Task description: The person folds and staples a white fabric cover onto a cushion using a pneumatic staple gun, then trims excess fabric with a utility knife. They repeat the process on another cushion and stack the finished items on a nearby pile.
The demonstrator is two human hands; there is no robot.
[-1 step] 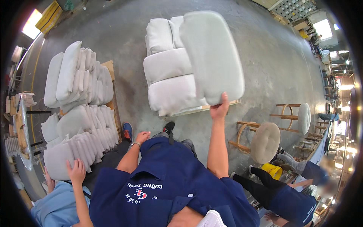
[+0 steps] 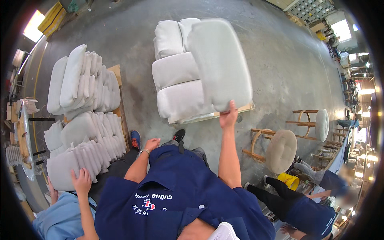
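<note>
My right hand [image 2: 229, 116] is closed on the near end of a long, pale grey-green seat cushion [image 2: 220, 66], its thumb up on the top face. That cushion lies over the right part of a low stack of light grey cushions [image 2: 178, 68] on a pallet [image 2: 244, 108]; whether it rests on them fully I cannot tell. My left hand [image 2: 152, 143], with a bracelet at the wrist, hangs by my waist. It holds nothing, and its fingers are loosely bent.
At left stand tight rows of grey cushions [image 2: 84, 80]; a co-worker's hand [image 2: 82, 180] touches the nearest row. Two round padded stools [image 2: 281, 151] lie tipped at right. Beyond them are a yellow bucket [image 2: 288, 181] and a co-worker in dark blue [image 2: 310, 218].
The cushion in my right hand has shifted a little left and looks slightly smaller, its far edge closer to me. My right hand moved left with it. My left hand is nearly unchanged.
</note>
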